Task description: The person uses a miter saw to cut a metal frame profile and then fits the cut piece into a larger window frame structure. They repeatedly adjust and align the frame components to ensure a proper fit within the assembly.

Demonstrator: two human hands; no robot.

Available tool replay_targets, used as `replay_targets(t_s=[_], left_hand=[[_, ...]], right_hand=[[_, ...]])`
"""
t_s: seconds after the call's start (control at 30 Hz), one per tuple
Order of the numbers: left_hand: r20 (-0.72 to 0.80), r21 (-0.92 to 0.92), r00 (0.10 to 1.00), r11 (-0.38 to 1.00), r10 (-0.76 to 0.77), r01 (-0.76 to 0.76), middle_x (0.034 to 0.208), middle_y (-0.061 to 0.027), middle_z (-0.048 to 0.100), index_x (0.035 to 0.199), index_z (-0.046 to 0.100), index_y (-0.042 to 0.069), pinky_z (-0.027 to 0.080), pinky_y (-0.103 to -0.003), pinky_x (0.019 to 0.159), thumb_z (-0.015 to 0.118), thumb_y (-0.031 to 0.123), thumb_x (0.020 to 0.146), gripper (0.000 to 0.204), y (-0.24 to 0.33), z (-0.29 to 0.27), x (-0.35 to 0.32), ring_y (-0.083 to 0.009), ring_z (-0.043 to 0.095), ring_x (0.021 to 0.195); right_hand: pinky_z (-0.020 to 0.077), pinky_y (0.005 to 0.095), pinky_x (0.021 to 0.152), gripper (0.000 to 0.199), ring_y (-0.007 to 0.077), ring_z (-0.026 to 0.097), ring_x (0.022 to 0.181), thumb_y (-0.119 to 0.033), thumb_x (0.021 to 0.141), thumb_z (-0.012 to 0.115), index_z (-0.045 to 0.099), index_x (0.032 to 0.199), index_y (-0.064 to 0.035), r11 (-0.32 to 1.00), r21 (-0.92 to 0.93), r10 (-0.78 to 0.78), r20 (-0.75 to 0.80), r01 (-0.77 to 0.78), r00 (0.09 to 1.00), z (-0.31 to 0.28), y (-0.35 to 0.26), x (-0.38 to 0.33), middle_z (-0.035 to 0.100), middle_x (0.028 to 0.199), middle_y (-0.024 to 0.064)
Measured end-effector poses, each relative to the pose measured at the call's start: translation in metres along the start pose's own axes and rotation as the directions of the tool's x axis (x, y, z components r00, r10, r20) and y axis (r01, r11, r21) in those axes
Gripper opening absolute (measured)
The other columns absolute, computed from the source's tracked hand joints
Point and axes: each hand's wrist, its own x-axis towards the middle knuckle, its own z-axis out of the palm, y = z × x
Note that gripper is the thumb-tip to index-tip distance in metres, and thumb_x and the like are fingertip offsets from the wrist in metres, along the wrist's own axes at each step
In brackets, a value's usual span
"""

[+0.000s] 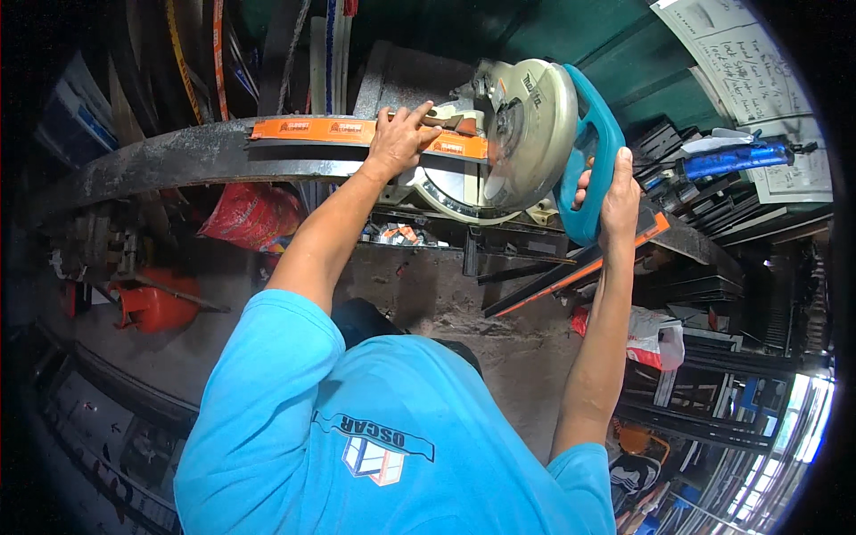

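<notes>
A mitre saw with a silver blade guard and a teal handle stands on a long dark workbench. My right hand is closed around the teal handle. My left hand presses flat on an orange-wrapped long profile that lies along the bench and runs under the blade guard. The blade itself is hidden by the guard.
A red bag and a red canister sit under the bench at left. Dark metal profiles lean below the saw, and more are stacked on racks at right. A white plastic bag lies on the dusty floor.
</notes>
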Motion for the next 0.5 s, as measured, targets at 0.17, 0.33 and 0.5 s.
replay_targets(t_s=[0.17, 0.33, 0.5], left_hand=[[-0.017, -0.040, 1.000, 0.999, 0.024, -0.025, 0.150, -0.0043, 0.043, 0.121, 0.069, 0.032, 0.032, -0.052, 0.105, 0.079, 0.012, 0.070, 0.056, -0.004, 0.007, -0.002, -0.0251, 0.050, 0.121], [-0.061, -0.003, 0.996, 0.998, 0.057, -0.058, 0.149, -0.0064, 0.045, 0.121, 0.069, 0.028, 0.031, -0.053, 0.105, 0.076, 0.013, 0.075, 0.049, -0.008, 0.008, -0.008, -0.0263, 0.049, 0.123], [-0.018, -0.043, 0.998, 0.997, 0.061, -0.061, 0.150, -0.0067, 0.044, 0.121, 0.069, 0.026, 0.030, -0.052, 0.106, 0.074, 0.014, 0.077, 0.046, -0.005, 0.008, -0.006, -0.0255, 0.050, 0.120]], right_hand=[[0.0502, 0.0303, 0.049, 0.065, 0.0142, 0.058, 0.051, -0.061, 0.100, 0.037, 0.059, 0.099, 0.0003, 1.000, -0.008, -0.005, 0.008, 0.005, 1.000, -0.001, -0.002, 0.000, 0.060, 0.066, 0.0063], [0.0504, 0.0312, 0.049, 0.066, 0.0149, 0.057, 0.051, -0.062, 0.099, 0.037, 0.059, 0.095, -0.0007, 0.999, -0.046, -0.005, 0.023, 0.007, 1.000, -0.003, 0.000, 0.008, 0.059, 0.065, 0.0061], [0.0514, 0.0360, 0.045, 0.073, 0.0205, 0.058, 0.049, -0.067, 0.096, 0.039, 0.059, 0.085, 0.0025, 0.998, -0.055, 0.030, 0.064, -0.026, 0.997, -0.009, -0.027, 0.030, 0.059, 0.063, 0.0121]])
